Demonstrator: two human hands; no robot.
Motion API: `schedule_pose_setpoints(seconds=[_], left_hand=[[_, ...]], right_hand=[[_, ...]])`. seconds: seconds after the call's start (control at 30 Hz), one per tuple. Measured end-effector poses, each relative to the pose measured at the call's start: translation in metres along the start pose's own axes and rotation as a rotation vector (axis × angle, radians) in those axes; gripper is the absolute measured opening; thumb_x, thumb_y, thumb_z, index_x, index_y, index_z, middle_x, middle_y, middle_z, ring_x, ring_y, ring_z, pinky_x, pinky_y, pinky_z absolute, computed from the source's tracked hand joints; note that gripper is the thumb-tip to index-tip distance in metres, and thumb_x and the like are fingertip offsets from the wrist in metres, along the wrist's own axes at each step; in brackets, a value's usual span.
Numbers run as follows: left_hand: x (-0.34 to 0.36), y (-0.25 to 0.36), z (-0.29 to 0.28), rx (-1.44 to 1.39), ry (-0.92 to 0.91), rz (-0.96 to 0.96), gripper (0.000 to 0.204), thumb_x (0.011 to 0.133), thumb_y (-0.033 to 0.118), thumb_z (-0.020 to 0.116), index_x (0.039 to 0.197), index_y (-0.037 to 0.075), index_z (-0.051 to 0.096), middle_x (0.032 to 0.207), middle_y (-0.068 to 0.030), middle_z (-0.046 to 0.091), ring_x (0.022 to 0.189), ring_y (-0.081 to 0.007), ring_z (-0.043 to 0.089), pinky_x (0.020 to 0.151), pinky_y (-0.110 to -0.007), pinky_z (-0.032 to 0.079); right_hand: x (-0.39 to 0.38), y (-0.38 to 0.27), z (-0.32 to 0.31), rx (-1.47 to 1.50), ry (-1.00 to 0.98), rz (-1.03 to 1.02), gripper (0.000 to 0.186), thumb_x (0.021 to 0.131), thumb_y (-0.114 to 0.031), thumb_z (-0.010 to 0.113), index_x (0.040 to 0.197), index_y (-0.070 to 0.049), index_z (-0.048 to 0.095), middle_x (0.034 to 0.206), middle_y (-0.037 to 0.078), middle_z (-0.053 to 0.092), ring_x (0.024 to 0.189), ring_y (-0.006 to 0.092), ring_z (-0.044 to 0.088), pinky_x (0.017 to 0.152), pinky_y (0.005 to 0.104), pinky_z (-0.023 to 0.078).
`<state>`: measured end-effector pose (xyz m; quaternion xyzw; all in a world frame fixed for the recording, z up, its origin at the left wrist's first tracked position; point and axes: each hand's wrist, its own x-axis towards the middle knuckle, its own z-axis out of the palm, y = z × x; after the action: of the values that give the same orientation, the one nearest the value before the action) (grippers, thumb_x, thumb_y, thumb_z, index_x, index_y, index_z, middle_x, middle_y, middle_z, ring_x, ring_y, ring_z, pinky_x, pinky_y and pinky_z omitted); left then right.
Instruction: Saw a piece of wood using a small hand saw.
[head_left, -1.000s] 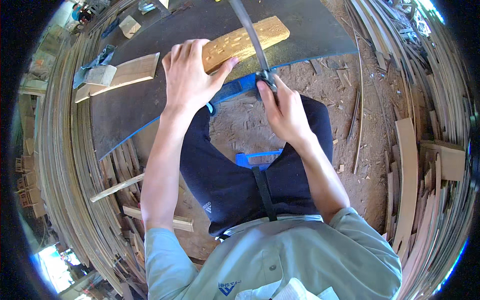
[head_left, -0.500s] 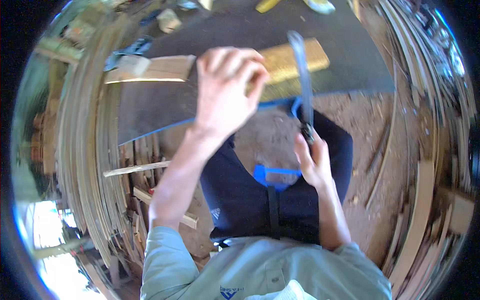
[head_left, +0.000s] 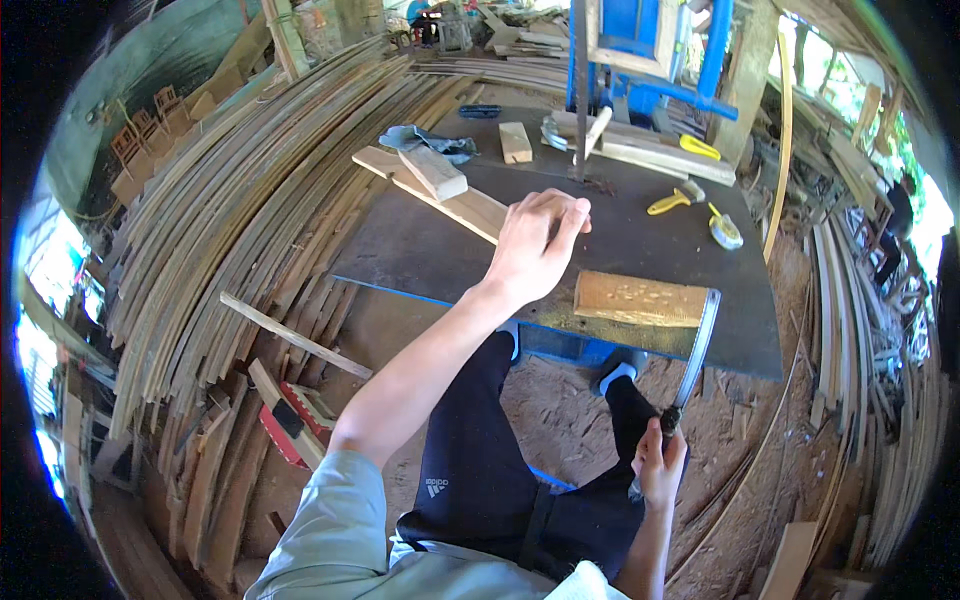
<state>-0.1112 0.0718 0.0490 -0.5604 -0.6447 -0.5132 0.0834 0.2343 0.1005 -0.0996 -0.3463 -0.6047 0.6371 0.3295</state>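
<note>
My right hand (head_left: 660,465), at the lower right, grips the dark handle of a long, narrow curved blade (head_left: 698,345). The blade points away from me, its tip beside the right end of a thick yellowish wood block (head_left: 645,300) with a chipped, uneven top. That block lies near the front edge of the dark table (head_left: 420,250). My left hand (head_left: 540,240) is closed, fingers curled and thumb against them, above the table; whatever it may hold is hidden. Behind that hand, it covers the near end of a long flat board (head_left: 400,180), with a small wood block (head_left: 433,173) lying on it.
A blue machine (head_left: 640,60) with an upright band stands behind the table. On top lie a yellow-handled brush (head_left: 675,198), a tape measure (head_left: 725,232), another wood block (head_left: 515,143) and a blue cloth (head_left: 430,140). Long planks (head_left: 250,220) are stacked to my left.
The view has tilted up, showing more of the workshop. The blade has gone from across the yellowish block to its right end. My left hand stays closed, now overlapping the long board's near end.
</note>
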Motion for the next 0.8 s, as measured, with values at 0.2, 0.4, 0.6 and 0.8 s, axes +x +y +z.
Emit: schedule_pose_setpoints(seconds=[0.2,0.4,0.6,0.8], left_hand=[[-0.004,0.012,0.017,0.268,-0.358,0.121,0.058,0.099,0.057,0.071,0.126,0.005,0.067,0.126,-0.0192,0.069,0.122,-0.0368,0.062,0.110,-0.052,0.046],[-0.026,0.006,0.065,0.327,-0.534,0.090,0.062,0.103,0.048,0.067,0.137,-0.002,0.054,0.129,-0.0206,0.066,0.130,-0.0366,0.060,0.118,-0.051,0.042],[-0.031,0.009,0.067,0.302,-0.529,0.140,0.056,0.100,0.039,0.071,0.135,-0.001,0.055,0.126,-0.0200,0.068,0.126,-0.0355,0.064,0.117,-0.048,0.044],[-0.024,0.002,0.065,0.184,-0.543,0.100,0.057,0.098,0.044,0.075,0.129,-0.002,0.062,0.120,-0.0208,0.073,0.118,-0.0355,0.069,0.110,-0.046,0.051]], right_hand=[[-0.005,-0.010,0.012,-0.090,0.008,0.021,0.032,0.110,-0.030,0.065,0.089,-0.012,0.050,0.059,-0.004,0.044,0.043,0.0052,0.039,0.039,0.0257,0.030],[-0.009,-0.027,0.028,-0.005,-0.013,0.028,0.025,0.110,-0.026,0.065,0.094,-0.010,0.055,0.061,-0.004,0.046,0.045,0.0051,0.040,0.040,0.0258,0.031],[-0.012,-0.017,0.027,-0.026,0.004,0.083,0.027,0.110,-0.025,0.066,0.090,-0.011,0.054,0.060,-0.006,0.046,0.045,0.0043,0.040,0.040,0.0255,0.029],[-0.012,-0.015,0.030,-0.044,0.000,0.115,0.028,0.109,-0.026,0.067,0.089,-0.012,0.054,0.060,-0.007,0.045,0.046,0.0038,0.040,0.040,0.0252,0.029]])
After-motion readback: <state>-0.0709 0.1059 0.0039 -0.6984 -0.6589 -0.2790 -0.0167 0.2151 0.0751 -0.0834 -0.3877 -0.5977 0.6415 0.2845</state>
